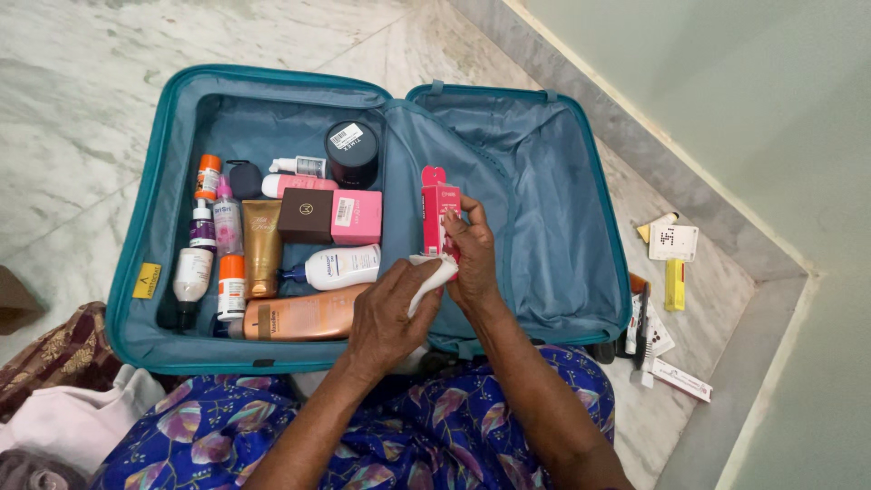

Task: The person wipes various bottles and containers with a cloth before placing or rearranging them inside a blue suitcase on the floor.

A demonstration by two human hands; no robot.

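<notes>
An open teal suitcase (145, 227) lies on the marble floor in front of me. My right hand (472, 249) holds a slim red and pink carton (438, 209) upright over the suitcase's middle hinge. My left hand (386, 318) grips a white cloth (433, 274) and presses it against the carton's lower end. The left half of the suitcase is packed with toiletries: a pink box (357, 218), a brown box (304, 214), a black round jar (352, 150), a white lotion bottle (337, 266), a peach bottle (308, 318) and a gold tube (261, 245).
The suitcase's right half (544, 209) has only its blue lining. On the floor at the right lie a yellow tube (674, 283), a white card (673, 242), a long white box (680, 379) and other small items. Wall and raised ledge run along the right. Folded cloth (63, 417) lies at lower left.
</notes>
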